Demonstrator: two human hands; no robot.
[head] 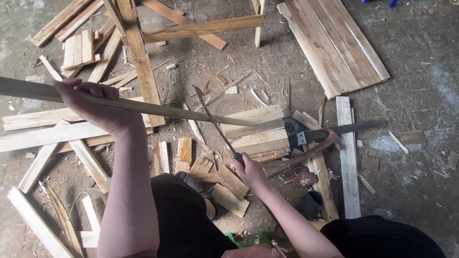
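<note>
My left hand (93, 107) grips a long thin wooden strip (143, 108) that runs from the left edge to a pointed tip near the middle. My right hand (249, 170) is closed on the handle of a long knife (214, 120). Its dark blade slants up and left, and its edge meets the strip close to the tip. Below the blade lie short stacked boards (258, 134) on the ground. My knees in dark clothing fill the bottom of the view.
A hand saw (330, 134) and a hammer with a wooden handle (306, 155) lie right of the boards. A panel of joined slats (334, 43) lies at the top right. Loose planks and offcuts (81, 48) cover the dirt floor at left.
</note>
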